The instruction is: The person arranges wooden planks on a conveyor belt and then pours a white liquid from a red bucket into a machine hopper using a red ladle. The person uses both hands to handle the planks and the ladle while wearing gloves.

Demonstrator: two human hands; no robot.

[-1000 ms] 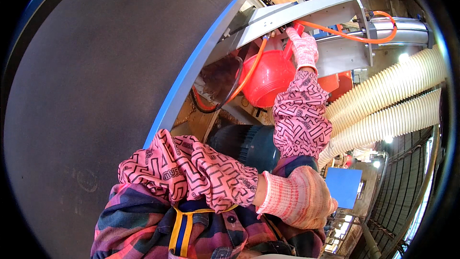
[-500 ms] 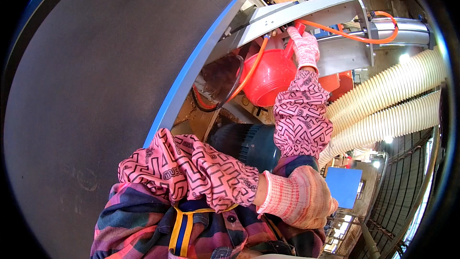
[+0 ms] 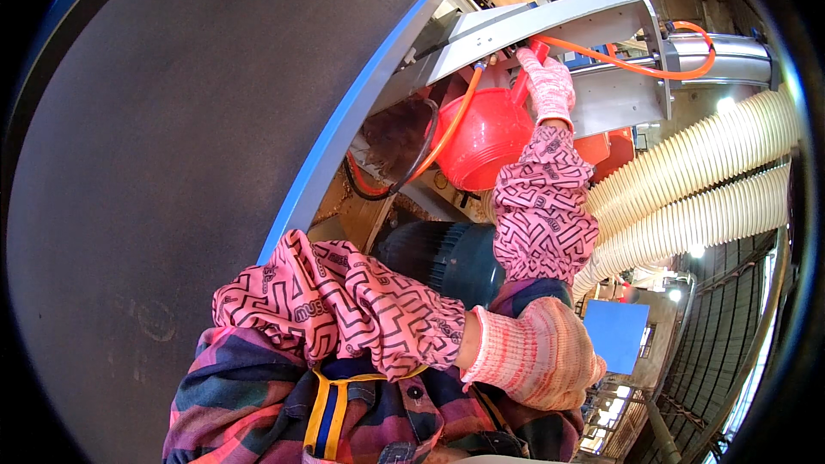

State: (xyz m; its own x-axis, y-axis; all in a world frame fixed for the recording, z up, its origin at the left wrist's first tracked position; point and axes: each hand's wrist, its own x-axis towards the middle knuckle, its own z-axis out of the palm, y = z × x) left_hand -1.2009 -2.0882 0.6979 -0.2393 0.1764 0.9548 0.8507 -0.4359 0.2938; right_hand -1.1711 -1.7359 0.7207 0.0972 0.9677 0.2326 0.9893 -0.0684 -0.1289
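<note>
My right hand (image 3: 548, 86), in a pink-and-white knitted glove, reaches up to the far side and is closed round the handle of a red plastic dipper (image 3: 485, 139). The dipper's round bowl hangs below a grey metal machine arm (image 3: 507, 34), beside an orange air hose (image 3: 454, 125). My left hand (image 3: 537, 355), gloved too, lies across my body by my right upper arm. Its fingers are curled, and what they hold, if anything, is hidden. Pink patterned sleeve covers are on both forearms.
A wide dark belt-like surface (image 3: 172, 163) with a blue edge (image 3: 344, 120) fills the left. A dark ribbed motor (image 3: 443, 259) sits below the dipper. Thick cream ducts (image 3: 696, 163) run at the right, and a metal cylinder (image 3: 722, 58) stands at the far right.
</note>
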